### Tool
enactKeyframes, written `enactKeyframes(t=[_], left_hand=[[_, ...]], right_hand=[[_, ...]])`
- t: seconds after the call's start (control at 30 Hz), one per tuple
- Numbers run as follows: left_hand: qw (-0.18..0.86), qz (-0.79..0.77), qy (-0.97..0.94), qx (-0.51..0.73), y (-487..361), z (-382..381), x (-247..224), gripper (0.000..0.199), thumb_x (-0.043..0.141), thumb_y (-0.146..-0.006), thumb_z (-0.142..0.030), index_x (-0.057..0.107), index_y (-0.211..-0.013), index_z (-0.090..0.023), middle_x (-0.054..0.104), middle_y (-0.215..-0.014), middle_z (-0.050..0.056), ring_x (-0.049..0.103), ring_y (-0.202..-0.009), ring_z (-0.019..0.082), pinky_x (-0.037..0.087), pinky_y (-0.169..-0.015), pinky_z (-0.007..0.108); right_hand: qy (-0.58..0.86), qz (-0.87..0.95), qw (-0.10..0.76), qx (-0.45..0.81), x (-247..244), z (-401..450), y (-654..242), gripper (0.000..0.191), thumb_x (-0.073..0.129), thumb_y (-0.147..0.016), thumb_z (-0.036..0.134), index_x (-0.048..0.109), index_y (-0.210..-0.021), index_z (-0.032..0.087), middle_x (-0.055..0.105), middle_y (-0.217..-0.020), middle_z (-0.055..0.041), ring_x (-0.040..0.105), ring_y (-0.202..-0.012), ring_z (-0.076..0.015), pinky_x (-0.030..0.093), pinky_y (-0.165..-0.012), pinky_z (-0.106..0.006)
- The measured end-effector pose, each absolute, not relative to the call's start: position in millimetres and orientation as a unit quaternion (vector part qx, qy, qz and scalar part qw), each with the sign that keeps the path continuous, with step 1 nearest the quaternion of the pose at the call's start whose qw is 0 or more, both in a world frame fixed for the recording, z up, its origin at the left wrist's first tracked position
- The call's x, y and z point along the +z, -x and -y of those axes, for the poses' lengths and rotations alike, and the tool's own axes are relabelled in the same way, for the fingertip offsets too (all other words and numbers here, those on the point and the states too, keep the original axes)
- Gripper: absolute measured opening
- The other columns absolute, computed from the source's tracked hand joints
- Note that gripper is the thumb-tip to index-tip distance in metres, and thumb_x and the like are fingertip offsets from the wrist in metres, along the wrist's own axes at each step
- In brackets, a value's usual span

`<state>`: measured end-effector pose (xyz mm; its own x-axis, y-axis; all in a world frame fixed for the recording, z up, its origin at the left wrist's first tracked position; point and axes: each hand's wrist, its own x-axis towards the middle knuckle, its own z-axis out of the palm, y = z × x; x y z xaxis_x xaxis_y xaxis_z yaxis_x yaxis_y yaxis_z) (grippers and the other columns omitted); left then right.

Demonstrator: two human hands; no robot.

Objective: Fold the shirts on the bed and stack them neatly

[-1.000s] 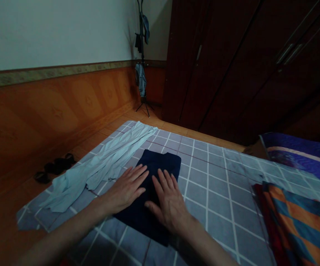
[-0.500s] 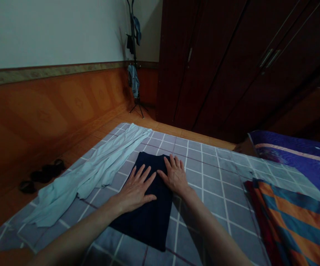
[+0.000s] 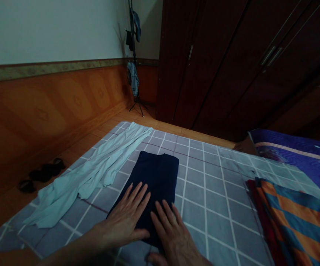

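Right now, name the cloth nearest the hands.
The navy cloth, beneath the left hand and right hand; the pale cloth, striped cloth and red cloth lie farther off.

The fingers (image 3: 161, 213) are slim — both hands (image 3: 128, 218) (image 3: 174, 236) and left forearm (image 3: 79, 246) bare

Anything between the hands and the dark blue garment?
Nothing visible. The left hand and right hand lie directly over the near part of the dark blue garment. The pale cloth lies off to its left, the striped cloth well to its right.
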<state>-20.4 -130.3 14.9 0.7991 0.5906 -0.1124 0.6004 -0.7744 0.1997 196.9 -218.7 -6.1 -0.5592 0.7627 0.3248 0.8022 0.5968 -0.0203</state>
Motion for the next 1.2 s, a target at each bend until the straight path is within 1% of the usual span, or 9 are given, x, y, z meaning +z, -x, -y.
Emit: enactKeyframes(t=[0.13, 0.23, 0.37, 0.47, 0.57, 0.67, 0.8, 0.93, 1.2], left_hand=[[0.145, -0.311, -0.938, -0.048, 23, 137, 18, 0.099, 0.058, -0.076, -0.064, 0.005, -0.15, -0.025, 0.0, -0.156, 0.013, -0.001, -0.141, 0.038, 0.01, -0.112, 0.06], [0.154, -0.29, -0.943, -0.047, 22, 137, 22, 0.089, 0.053, -0.079, -0.065, 0.008, -0.149, -0.032, 0.0, -0.156, 0.011, -0.002, -0.141, 0.038, 0.011, -0.11, 0.062], [0.136, -0.27, -0.953, -0.014, 21, 126, 21, 0.082, 0.049, -0.082, -0.065, 0.013, -0.149, -0.034, 0.007, -0.157, 0.007, 0.003, -0.142, 0.035, 0.011, -0.112, 0.058], [0.107, -0.324, -0.94, 0.024, 19, 100, 23, 0.068, 0.047, -0.087, -0.058, 0.027, -0.146, -0.029, 0.019, -0.155, 0.007, 0.013, -0.142, 0.032, 0.014, -0.113, 0.053], [0.105, -0.419, -0.899, 0.066, 15, 63, 27, 0.062, 0.041, -0.092, -0.051, 0.034, -0.143, -0.016, 0.033, -0.149, 0.014, 0.032, -0.136, 0.029, 0.026, -0.11, 0.044], [0.114, -0.503, -0.851, 0.096, 8, 27, 26, 0.059, 0.044, -0.09, -0.046, 0.038, -0.138, -0.012, 0.052, -0.133, 0.015, 0.049, -0.121, 0.026, 0.038, -0.101, 0.034], [0.106, -0.555, -0.819, 0.098, -11, -12, 17, 0.049, 0.049, -0.087, -0.047, 0.05, -0.123, -0.014, 0.062, -0.111, 0.013, 0.059, -0.103, 0.026, 0.044, -0.085, 0.033], [0.098, -0.553, -0.823, 0.091, -30, -41, 10, 0.05, 0.054, -0.081, -0.054, 0.058, -0.109, -0.013, 0.063, -0.104, 0.015, 0.059, -0.098, 0.029, 0.045, -0.078, 0.034], [0.087, -0.48, -0.868, 0.094, -46, -59, 12, 0.021, 0.05, -0.087, -0.033, 0.064, -0.087, -0.018, 0.065, -0.097, 0.01, 0.059, -0.096, 0.025, 0.042, -0.08, 0.032]], right_hand=[[0.426, 0.878, 0.161, -0.146, -33, 244, -206, 0.063, 0.049, -0.087, 0.056, 0.046, -0.136, 0.017, 0.049, -0.137, -0.0129, 0.043, -0.127, -0.0313, 0.034, -0.103, -0.042], [0.446, 0.867, 0.172, -0.139, -33, 248, -209, 0.054, 0.055, -0.088, 0.045, 0.046, -0.136, 0.022, 0.047, -0.138, -0.0132, 0.043, -0.127, -0.0309, 0.035, -0.103, -0.043], [0.462, 0.869, 0.174, -0.021, -20, 251, -208, 0.076, 0.06, -0.079, 0.057, 0.041, -0.14, 0.017, 0.035, -0.144, -0.0195, 0.037, -0.13, -0.0386, 0.039, -0.1, -0.051], [0.497, 0.845, 0.17, 0.099, -10, 254, -207, 0.06, 0.067, -0.077, 0.039, 0.052, -0.132, 0.018, 0.037, -0.144, -0.0176, 0.039, -0.129, -0.0377, 0.041, -0.1, -0.049], [0.586, 0.728, 0.267, 0.235, -2, 251, -206, 0.049, 0.058, -0.081, 0.028, 0.054, -0.128, 0.016, 0.046, -0.138, -0.0173, 0.047, -0.124, -0.0314, 0.043, -0.099, -0.044], [0.654, 0.531, 0.376, 0.387, 0, 239, -205, 0.053, 0.054, -0.081, 0.034, 0.048, -0.129, 0.014, 0.059, -0.118, -0.0165, 0.064, -0.092, -0.0235, 0.053, -0.08, -0.038], [0.64, 0.33, 0.44, 0.537, -3, 228, -201, 0.077, 0.068, -0.064, 0.054, 0.044, -0.122, 0.011, 0.061, -0.093, -0.0099, 0.059, -0.052, -0.0146, 0.047, -0.044, -0.028], [0.598, 0.278, 0.395, 0.64, 6, 232, -191, 0.081, 0.069, -0.059, 0.062, 0.041, -0.114, 0.01, 0.057, -0.069, -0.0012, 0.059, -0.044, -0.0157, 0.043, -0.038, -0.024], [0.6, 0.297, 0.305, 0.677, 13, 234, -172, 0.038, 0.057, -0.067, 0.051, 0.045, -0.078, 0.017, 0.058, -0.053, -0.0012, 0.053, -0.035, -0.0114, 0.034, -0.028, -0.017]])
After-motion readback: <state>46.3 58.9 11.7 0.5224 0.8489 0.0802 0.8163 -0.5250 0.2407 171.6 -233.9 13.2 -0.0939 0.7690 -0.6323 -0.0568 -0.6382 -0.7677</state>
